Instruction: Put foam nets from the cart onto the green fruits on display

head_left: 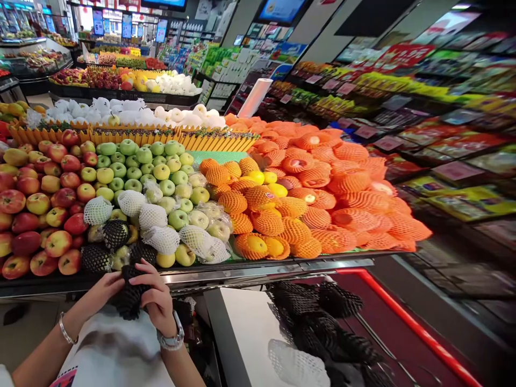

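My left hand (100,293) and my right hand (155,293) are both closed around one fruit wrapped in a black foam net (129,301), held low in front of the fruit stand's metal edge (258,271). The fruit inside the net is hidden. A bracelet sits on my left wrist and a watch on my right. Just beyond my hands lie green apples (137,166), some in white nets (161,239) and some in black nets (115,234).
Red apples (40,204) fill the stand's left, oranges in orange nets (306,199) its right. A red-rimmed cart (407,322) at lower right holds loose black nets (318,322) and a white one. Shelves line the right aisle; more fruit displays stand behind.
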`<state>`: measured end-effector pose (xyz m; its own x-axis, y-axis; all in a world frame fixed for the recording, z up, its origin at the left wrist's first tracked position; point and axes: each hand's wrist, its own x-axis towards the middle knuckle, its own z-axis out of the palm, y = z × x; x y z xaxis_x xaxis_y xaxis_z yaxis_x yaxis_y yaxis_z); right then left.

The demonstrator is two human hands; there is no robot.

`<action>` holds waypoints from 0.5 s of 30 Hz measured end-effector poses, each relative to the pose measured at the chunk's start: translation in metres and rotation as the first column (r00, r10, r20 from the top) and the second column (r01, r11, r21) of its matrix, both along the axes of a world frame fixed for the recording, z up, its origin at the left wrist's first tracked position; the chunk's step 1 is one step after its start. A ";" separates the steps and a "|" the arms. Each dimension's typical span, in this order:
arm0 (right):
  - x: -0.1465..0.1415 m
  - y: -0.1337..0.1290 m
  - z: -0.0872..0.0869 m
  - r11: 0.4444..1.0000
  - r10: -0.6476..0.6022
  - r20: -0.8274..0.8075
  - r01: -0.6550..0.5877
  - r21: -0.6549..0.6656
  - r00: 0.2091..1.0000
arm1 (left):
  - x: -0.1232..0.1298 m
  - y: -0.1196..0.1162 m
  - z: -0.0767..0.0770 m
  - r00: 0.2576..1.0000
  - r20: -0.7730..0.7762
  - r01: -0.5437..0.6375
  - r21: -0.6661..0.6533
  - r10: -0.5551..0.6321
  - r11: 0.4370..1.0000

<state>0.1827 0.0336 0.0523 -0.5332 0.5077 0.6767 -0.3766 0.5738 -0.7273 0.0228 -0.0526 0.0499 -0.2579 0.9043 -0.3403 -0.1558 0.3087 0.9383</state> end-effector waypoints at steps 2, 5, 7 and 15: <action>0.002 -0.002 0.001 1.000 0.013 0.042 -0.013 -0.004 0.999 | 0.001 0.005 0.003 0.998 0.042 0.054 0.011 -0.055 0.998; 0.007 -0.004 -0.001 0.997 -0.049 0.110 0.055 -0.050 0.993 | -0.002 0.011 0.008 1.000 0.017 0.007 0.021 -0.007 1.000; 0.010 -0.005 -0.006 0.986 -0.125 0.175 0.142 -0.086 0.976 | -0.006 0.013 0.010 0.998 -0.029 -0.059 0.024 0.060 0.998; -0.015 -0.007 -0.034 0.871 -0.395 0.270 0.452 -0.194 0.878 | -0.026 0.000 -0.006 0.930 -0.050 -0.362 0.056 0.365 0.931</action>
